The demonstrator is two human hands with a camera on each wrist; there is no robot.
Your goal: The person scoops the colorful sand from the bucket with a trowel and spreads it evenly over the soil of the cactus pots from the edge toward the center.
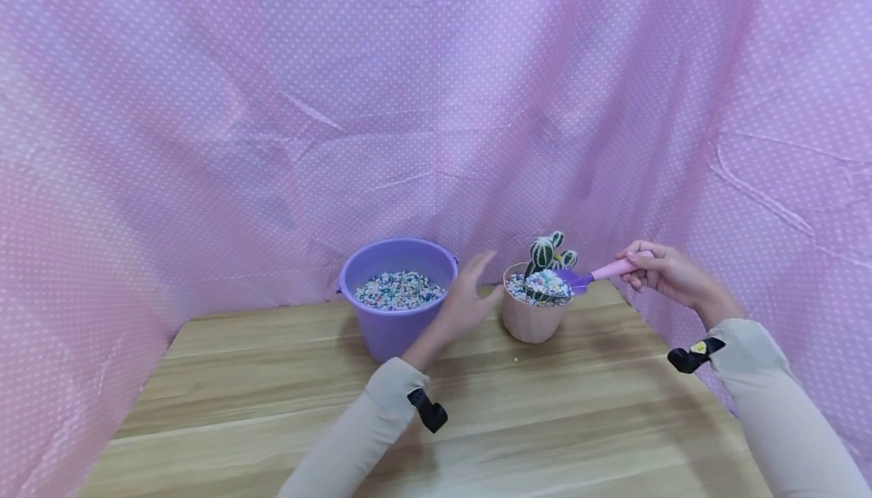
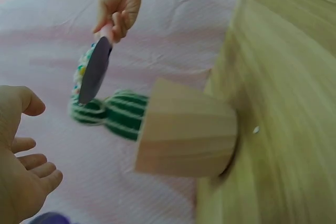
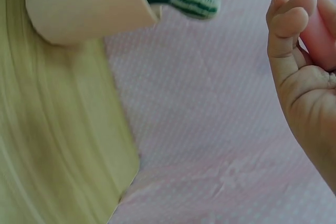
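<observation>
The right hand [image 1: 671, 277] grips the pink handle [image 1: 621, 266] of a small shovel, also seen in the right wrist view. Its purple blade [image 1: 577, 281], heaped with multicoloured pebbles [image 1: 547, 284], is held level over the front of the pink pot [image 1: 533, 322]. In that pot a green-and-white striped cactus [image 1: 543, 253] stands among pebbles. The left hand [image 1: 465, 303], fingers spread and empty, is between the purple bucket [image 1: 390, 331] and the pot. In the left wrist view the left hand [image 2: 23, 156] touches neither pot nor cactus.
The purple bucket, partly filled with pebbles [image 1: 400, 291], stands left of the pot. One small white pebble [image 1: 515, 359] lies on the wooden table [image 1: 272, 407] in front of the pot. A pink dotted cloth [image 1: 381, 104] hangs behind and at the sides.
</observation>
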